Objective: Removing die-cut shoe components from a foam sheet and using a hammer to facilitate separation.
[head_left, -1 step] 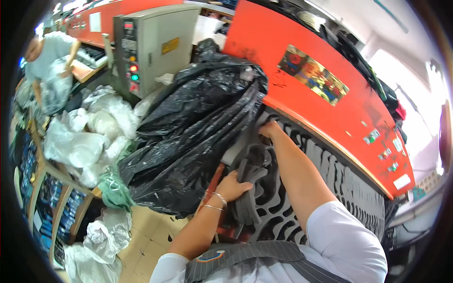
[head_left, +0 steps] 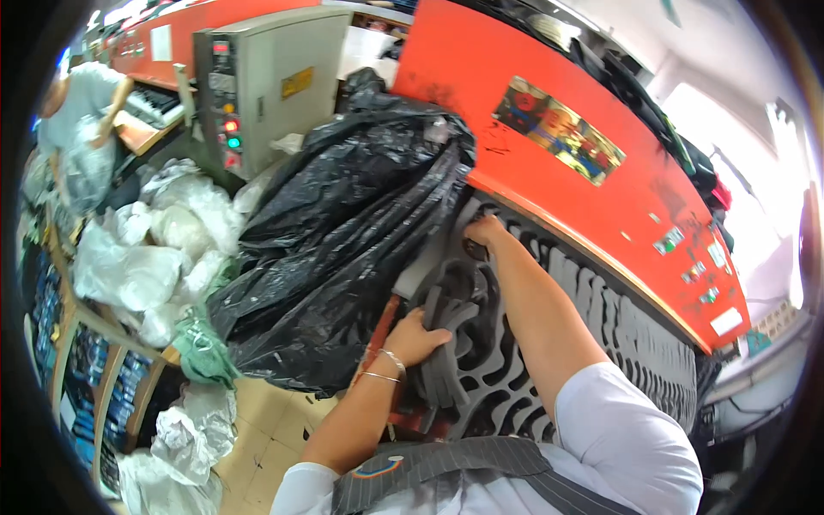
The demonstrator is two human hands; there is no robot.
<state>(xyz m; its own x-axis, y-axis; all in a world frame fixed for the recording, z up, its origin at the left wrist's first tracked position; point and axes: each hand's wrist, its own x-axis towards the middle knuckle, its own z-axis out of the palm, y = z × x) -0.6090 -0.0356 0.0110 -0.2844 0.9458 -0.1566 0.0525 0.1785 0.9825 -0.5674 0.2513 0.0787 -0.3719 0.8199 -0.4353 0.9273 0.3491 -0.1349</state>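
Note:
A sheet of grey foam with curved cut-outs lies on the machine bed in front of me. My left hand is closed round a bundle of curved grey foam strips, its thumb lying across them. Farther off, my right hand reaches down to the far left end of the sheet. Its fingers are curled into the cut-outs beside dark gaps, and what they grip is hidden. Between my hands are more loose, dark grey foam strips.
A large black plastic bag bulges just left of my hands. Behind the sheet rises an orange machine panel. A grey control cabinet with lit buttons, clear plastic bags and a person are at the left.
The whole scene has shifted slightly left as the view turned. Both hands stay almost where they were, the left one still on the foam strips.

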